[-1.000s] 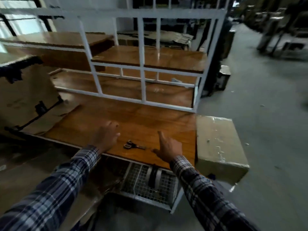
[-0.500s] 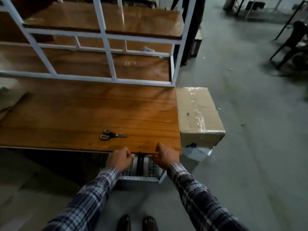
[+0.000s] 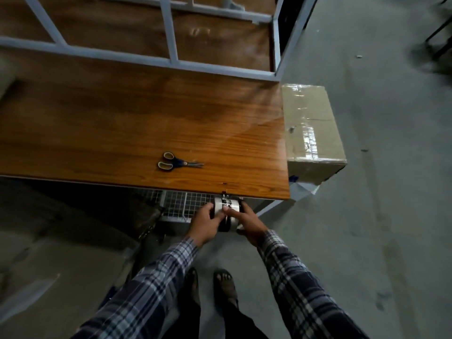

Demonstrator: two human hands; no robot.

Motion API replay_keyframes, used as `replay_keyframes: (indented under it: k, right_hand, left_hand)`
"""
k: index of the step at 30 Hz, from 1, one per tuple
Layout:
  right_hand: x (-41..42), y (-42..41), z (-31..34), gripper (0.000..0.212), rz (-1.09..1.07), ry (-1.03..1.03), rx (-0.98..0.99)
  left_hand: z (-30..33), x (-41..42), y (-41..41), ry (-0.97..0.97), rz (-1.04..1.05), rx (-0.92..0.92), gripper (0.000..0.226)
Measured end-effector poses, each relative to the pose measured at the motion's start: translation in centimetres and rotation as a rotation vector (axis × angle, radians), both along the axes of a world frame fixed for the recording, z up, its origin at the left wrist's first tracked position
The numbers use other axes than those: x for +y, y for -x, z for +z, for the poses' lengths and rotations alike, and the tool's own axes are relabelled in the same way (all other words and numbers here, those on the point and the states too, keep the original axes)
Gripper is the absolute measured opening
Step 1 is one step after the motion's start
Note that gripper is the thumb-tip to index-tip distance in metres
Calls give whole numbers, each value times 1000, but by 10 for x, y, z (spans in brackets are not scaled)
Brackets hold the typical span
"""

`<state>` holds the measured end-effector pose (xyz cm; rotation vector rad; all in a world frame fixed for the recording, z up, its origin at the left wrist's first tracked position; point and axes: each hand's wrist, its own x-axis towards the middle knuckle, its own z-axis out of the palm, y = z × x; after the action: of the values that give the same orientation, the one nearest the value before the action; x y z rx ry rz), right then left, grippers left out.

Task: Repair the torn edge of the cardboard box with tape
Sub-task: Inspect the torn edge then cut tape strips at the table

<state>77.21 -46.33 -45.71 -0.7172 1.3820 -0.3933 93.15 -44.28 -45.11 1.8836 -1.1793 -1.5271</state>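
Cardboard box (image 3: 311, 128): sits at the right end of the wooden table (image 3: 137, 133), just beside its edge, well apart from both hands; shiny tape strips already cross its top, and which edge is torn cannot be told from here.
Tape roll (image 3: 228, 212): held just below the table's front edge, in front of a wire-mesh rack (image 3: 188, 204) under the tabletop; it seems to be clear or pale tape on a dark core.
Left hand (image 3: 206, 223): fingers curled round the left side of the roll, thumb on top — a holding grip.
Right hand (image 3: 249, 223): wrapped round the right side of the roll, fingertips near the middle where the loose end probably lies.
Scissors (image 3: 178, 162): lying shut on the table, apart from the hands and within reach.
Step in hand: likely picking up the roll and finding the free end of the tape; the repair itself is not yet begun.
Doing it well: steady the roll with one hand and lift the end with a fingernail of the other — peel slowly so the strip does not split or fold onto itself. Carry roll and scissors to the box before pulling a long length.
Risk: a long loose strip may stick to the sleeve or the table edge.
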Motion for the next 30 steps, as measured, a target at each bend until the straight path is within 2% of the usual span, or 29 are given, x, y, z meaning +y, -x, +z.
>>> replay_keyframes:
  k: [2,5,8,12,15,19,21,23,26,30]
  right_hand:
    - [1,-1,2,76,-58,-20,-69]
    - [0,-4,13,50,-118,-17,-105]
    - [0,-8,22,49,-131,-21,-85]
    - [4,-8,35,53,-157,38,-83]
    - [5,2,60,41,-160,195,-169]
    - [-1,18,83,47,-47,355,-187]
    - [-3,21,88,49,-27,417,-156]
    - [-4,22,90,51,25,423,-135]
    - [-1,24,94,55,67,433,-123]
    - [5,24,91,59,100,459,-126]
  left_hand:
    - [11,-5,-2,-3,17,26,16]
    - [21,-11,-3,-33,26,26,25]
    - [27,-14,-3,-50,43,-19,45]
    - [39,-9,-2,39,21,3,19]
    - [59,-2,-8,218,-31,151,12]
    - [79,-7,-20,219,-161,192,25]
    - [84,-11,-20,190,-139,167,39]
    - [89,-16,-17,182,-71,107,53]
    - [94,-25,-13,252,-58,2,63]
    - [95,-48,-13,246,-83,45,68]
